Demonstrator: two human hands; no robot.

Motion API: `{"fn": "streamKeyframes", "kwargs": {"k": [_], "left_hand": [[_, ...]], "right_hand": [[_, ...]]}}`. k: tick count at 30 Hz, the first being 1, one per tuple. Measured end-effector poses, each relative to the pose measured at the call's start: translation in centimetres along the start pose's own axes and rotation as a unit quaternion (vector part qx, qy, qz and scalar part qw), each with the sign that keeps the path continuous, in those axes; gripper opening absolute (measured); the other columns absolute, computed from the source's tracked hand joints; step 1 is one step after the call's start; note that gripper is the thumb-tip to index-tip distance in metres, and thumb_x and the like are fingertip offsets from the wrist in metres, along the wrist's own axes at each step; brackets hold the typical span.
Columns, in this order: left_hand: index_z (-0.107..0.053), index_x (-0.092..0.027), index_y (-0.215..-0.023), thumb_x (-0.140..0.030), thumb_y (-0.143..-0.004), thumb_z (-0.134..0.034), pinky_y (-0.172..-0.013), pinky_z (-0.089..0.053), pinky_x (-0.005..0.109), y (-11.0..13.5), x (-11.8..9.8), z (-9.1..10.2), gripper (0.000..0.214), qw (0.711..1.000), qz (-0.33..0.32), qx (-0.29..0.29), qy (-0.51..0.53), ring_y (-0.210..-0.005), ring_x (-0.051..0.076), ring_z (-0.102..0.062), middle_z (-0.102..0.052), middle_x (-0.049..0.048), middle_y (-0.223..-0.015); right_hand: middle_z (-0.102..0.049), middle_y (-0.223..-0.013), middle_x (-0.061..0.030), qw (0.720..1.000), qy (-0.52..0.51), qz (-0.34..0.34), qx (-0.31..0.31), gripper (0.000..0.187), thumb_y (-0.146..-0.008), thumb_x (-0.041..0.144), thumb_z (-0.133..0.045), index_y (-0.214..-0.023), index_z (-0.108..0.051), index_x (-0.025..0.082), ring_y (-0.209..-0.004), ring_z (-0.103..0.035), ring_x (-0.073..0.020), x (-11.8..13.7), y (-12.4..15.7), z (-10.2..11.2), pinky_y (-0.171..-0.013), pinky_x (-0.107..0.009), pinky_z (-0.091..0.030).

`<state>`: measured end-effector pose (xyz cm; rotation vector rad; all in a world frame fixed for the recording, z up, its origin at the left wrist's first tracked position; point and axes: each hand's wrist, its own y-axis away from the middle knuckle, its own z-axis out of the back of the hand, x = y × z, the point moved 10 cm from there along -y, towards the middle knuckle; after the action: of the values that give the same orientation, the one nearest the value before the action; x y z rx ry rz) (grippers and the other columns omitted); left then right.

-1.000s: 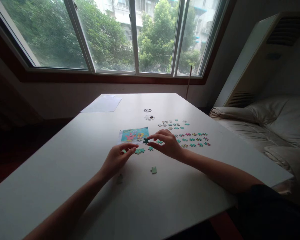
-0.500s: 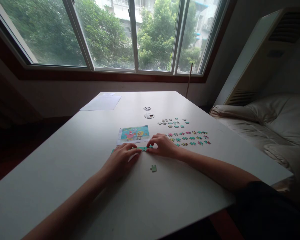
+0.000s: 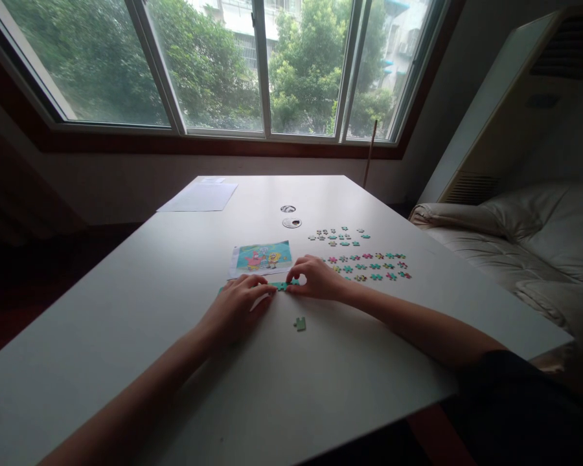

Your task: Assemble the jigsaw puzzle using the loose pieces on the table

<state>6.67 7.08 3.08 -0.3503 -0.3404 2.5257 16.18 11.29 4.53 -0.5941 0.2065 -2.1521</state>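
A strip of joined teal puzzle pieces (image 3: pixel 281 286) lies on the white table, partly hidden under my fingers. My left hand (image 3: pixel 240 301) is closed on the strip's left part, thumb and forefinger pressed near its middle. At the strip's right end, my right hand (image 3: pixel 315 278) pinches a puzzle piece between thumb and fingers. Just beyond the strip is a picture card (image 3: pixel 263 257) with a pink starfish and a yellow sponge cartoon figure. A single greenish puzzle piece (image 3: pixel 300 323) lies apart, nearer to me.
Loose puzzle pieces (image 3: pixel 375 266) lie in rows to the right, with a smaller group (image 3: pixel 339 237) behind them. Two round discs (image 3: pixel 291 222) are farther back. White paper (image 3: pixel 199 197) rests at the table's (image 3: pixel 126 310) far left. A pale sofa (image 3: pixel 490 226) stands at right.
The view has shifted very slightly. Both hands stay at the strip in almost the same pose, and the loose pieces have not moved.
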Motion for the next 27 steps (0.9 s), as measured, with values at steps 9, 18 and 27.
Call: {"fn": "streamKeyframes", "kwargs": {"k": [9, 18, 27], "left_hand": [[-0.065, -0.025, -0.106, -0.028, -0.089, -0.044, -0.083, -0.046, 0.045, 0.0, -0.1, 0.1, 0.027, 1.0, 0.0, 0.009, -0.001, -0.1, 0.027, -0.057, -0.064, 0.0066, -0.107], [-0.065, -0.025, -0.107, -0.031, -0.09, -0.042, -0.083, -0.047, 0.045, 0.0, -0.1, 0.1, 0.03, 1.0, -0.006, 0.003, 0.002, -0.099, 0.026, -0.058, -0.064, 0.0077, -0.109], [-0.064, -0.026, -0.109, -0.031, -0.09, -0.042, -0.083, -0.047, 0.044, 0.0, 0.2, 0.0, 0.029, 1.0, -0.009, 0.005, -0.005, -0.099, 0.026, -0.058, -0.064, 0.0075, -0.109]], "right_hand": [[-0.066, -0.077, -0.0039, 0.999, 0.003, -0.001, -0.032, 0.012, -0.075, 0.027, -0.069, -0.083, -0.071, 0.018, -0.072, -0.055, -0.0137, -0.6, 0.0, 1.3, -0.071, -0.026, -0.04], [-0.068, -0.078, -0.0046, 0.987, 0.078, -0.132, -0.046, 0.014, -0.079, 0.025, -0.063, -0.086, -0.071, 0.015, -0.073, -0.059, -0.0136, -10.1, -1.3, 4.5, -0.074, -0.027, -0.042], [-0.07, -0.086, -0.0055, 0.977, 0.122, -0.173, -0.027, 0.017, -0.077, 0.025, -0.066, -0.09, -0.073, 0.018, -0.081, -0.061, -0.0164, -12.5, -0.8, 4.3, -0.079, -0.028, -0.044]]}}
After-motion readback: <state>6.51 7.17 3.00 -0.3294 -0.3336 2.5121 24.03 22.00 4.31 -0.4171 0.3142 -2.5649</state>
